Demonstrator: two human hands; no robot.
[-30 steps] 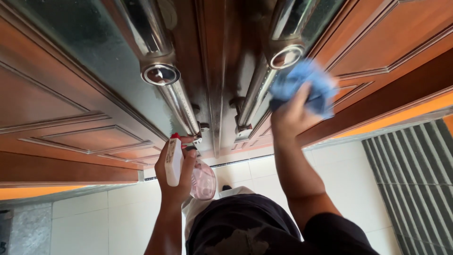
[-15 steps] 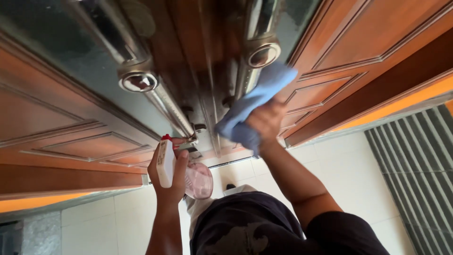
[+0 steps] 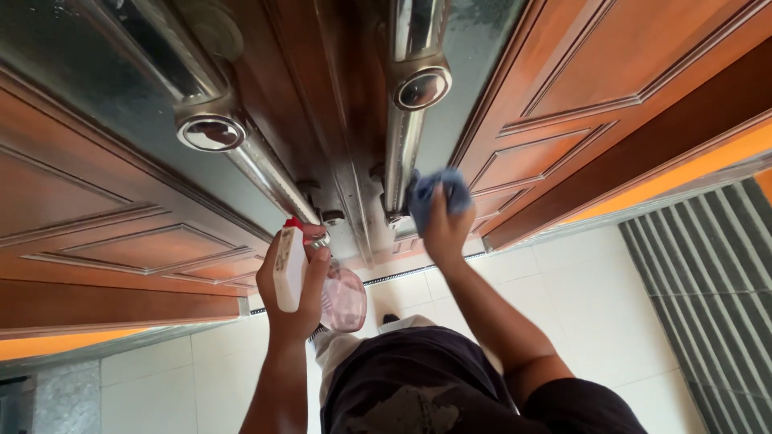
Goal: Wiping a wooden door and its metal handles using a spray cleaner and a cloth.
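My left hand [image 3: 293, 301] grips a spray bottle [image 3: 291, 269] with a white head, a red nozzle and a clear pinkish body [image 3: 344, 299], held close to the bottom of the left door handle [image 3: 269, 181]. My right hand [image 3: 444, 229] presses a blue cloth [image 3: 434, 191] against the wooden door beside the lower end of the right metal handle [image 3: 402, 145]. Both long steel handles run down a double wooden door [image 3: 563, 88] with glass strips.
White floor tiles [image 3: 563, 297] lie below the door. A grey ribbed mat [image 3: 708, 281] lies at the right. My dark clothing [image 3: 434, 386] fills the lower middle. A grey stone strip [image 3: 56, 394] sits at the lower left.
My right hand with the blue cloth has slid down the right door, from beside the handle's round mount to its lower end. The left hand and spray bottle stayed about the same.
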